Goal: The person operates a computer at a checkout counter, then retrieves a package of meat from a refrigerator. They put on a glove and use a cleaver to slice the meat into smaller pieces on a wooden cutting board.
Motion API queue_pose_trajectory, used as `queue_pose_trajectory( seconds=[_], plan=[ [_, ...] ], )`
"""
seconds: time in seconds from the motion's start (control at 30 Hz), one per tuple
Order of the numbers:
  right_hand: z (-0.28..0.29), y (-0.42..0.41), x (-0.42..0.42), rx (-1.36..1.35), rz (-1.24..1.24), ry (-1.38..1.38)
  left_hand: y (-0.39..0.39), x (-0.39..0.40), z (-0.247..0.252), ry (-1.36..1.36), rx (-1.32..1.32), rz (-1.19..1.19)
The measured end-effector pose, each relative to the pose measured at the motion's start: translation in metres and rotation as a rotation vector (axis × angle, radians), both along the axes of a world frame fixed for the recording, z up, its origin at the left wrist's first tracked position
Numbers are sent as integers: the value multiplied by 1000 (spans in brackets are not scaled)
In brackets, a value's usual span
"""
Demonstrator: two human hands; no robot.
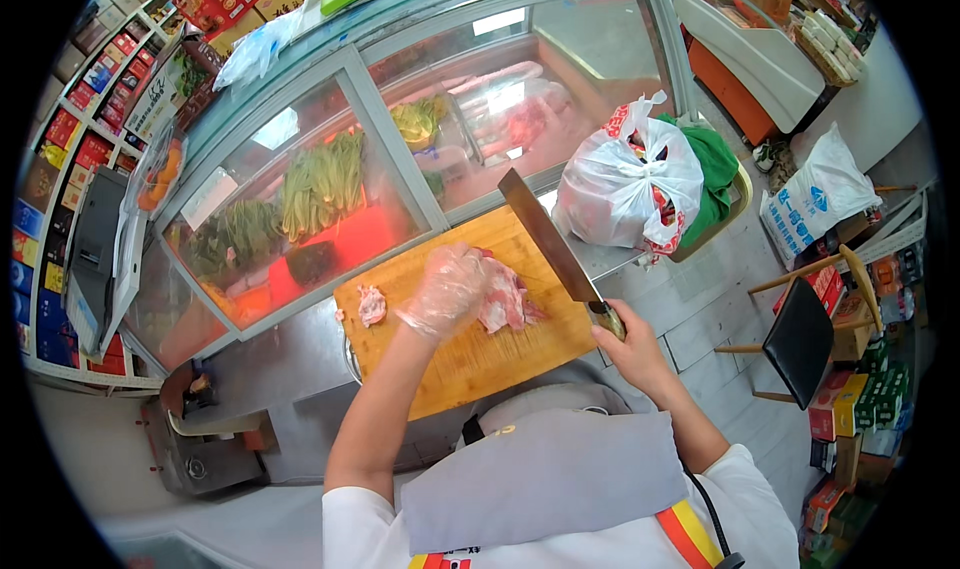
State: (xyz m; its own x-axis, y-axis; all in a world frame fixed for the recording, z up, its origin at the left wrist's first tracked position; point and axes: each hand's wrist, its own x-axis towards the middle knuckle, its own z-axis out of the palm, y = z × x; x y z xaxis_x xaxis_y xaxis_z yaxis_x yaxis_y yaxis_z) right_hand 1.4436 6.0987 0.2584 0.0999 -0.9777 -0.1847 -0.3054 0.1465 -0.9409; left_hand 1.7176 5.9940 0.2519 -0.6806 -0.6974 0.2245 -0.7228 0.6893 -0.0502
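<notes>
My left hand (pixel 452 288), in a thin clear plastic glove, has its fingers curled over a piece of raw meat (pixel 506 299) on a wooden cutting board (pixel 480 374). Part of the meat is hidden under the glove. A bare right hand, my right hand (pixel 636 348), grips the dark handle of a cleaver (pixel 551 239). Its broad blade is raised over the right side of the board, pointing away from me and apart from the meat. A smaller scrap of pale meat (pixel 371 305) lies near the board's left edge.
Beyond the board stands a glass-fronted display case (pixel 397 141) with leafy vegetables (pixel 324 183) and meat inside. A tied white plastic bag (pixel 630 183) sits close to the board's far right. A metal counter (pixel 300 351) extends left; a black chair (pixel 799 344) stands on the right.
</notes>
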Motion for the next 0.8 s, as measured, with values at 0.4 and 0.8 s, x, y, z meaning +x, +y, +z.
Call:
queue_pose_trajectory(
  seconds=[0.4, 0.8],
  plan=[
    [29, 1, 6, 249, 64, -219, 68, 12, -13, 1118, 899, 922],
    [32, 10, 9, 417, 271, 8, 89, -5, -46, 1788, 1022, 907]
  ],
)
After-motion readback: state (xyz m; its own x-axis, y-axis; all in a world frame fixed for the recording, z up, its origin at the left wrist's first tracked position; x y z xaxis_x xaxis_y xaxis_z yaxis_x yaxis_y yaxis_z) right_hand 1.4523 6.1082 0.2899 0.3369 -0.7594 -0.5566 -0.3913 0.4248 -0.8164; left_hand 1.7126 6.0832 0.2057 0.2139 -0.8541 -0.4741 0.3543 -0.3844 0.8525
